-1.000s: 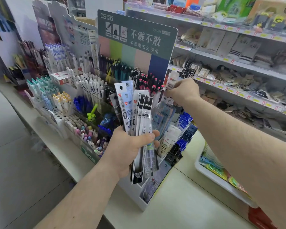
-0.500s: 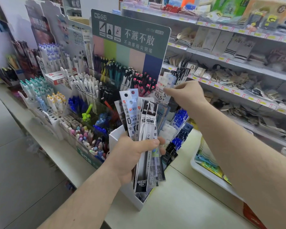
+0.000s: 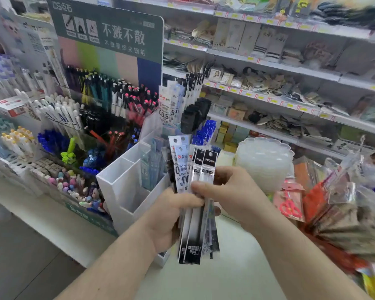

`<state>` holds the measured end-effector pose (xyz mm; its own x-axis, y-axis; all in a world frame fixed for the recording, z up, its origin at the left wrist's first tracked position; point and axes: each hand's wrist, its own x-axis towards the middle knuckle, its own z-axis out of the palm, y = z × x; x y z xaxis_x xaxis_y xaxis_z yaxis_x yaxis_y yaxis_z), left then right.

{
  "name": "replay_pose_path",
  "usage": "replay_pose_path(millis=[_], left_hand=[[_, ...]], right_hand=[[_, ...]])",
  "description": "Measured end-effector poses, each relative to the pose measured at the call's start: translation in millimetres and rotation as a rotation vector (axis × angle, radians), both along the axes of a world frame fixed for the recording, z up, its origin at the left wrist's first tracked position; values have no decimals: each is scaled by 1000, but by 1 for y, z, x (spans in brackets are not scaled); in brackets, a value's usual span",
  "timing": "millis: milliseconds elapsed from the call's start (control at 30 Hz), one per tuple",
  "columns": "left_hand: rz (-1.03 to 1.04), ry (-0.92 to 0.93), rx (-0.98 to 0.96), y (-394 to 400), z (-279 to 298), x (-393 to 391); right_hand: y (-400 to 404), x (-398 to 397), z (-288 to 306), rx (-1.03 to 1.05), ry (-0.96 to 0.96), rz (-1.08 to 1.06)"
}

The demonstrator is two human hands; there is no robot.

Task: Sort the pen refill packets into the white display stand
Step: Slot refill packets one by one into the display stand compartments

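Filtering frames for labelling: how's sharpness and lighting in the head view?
Head view: sharp on the black-and-white refill packets between both hands; right-edge cellophane goods smear with motion blur; upper shelves soft and bowed by the wide lens; lighting even, with no hard shadows.

A fanned, upright bunch of pen refill packets (image 3: 195,191) is held just beside the white display stand (image 3: 126,187), which holds more packets.

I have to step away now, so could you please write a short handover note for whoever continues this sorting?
Left hand: grips the fanned bunch of long plastic pen refill packets.
Right hand: pinches the black-topped packet in that bunch.
Done: some white 0.5 packets stand in the white display stand.
Left: sort the held bunch; the stand's front compartments look empty.
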<state>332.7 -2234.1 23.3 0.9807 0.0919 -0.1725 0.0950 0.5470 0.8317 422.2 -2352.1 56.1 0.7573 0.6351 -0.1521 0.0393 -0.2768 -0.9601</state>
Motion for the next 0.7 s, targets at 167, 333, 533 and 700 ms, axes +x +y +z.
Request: replay_pose_path(millis=[167,333,533,700], left_hand=[[-12,-9,22,-8,-5,4],[89,54,193,-15,-14,7],[67,115,159,-19,-15,7],[81,141,92,-18,-19,5]], right_hand=[[-24,5,-13,49,-1,-56],[-36,6,-19,90,49,-123],[-36,7,-29,119,38,-166],[-38,6,-35,131,60,-199]])
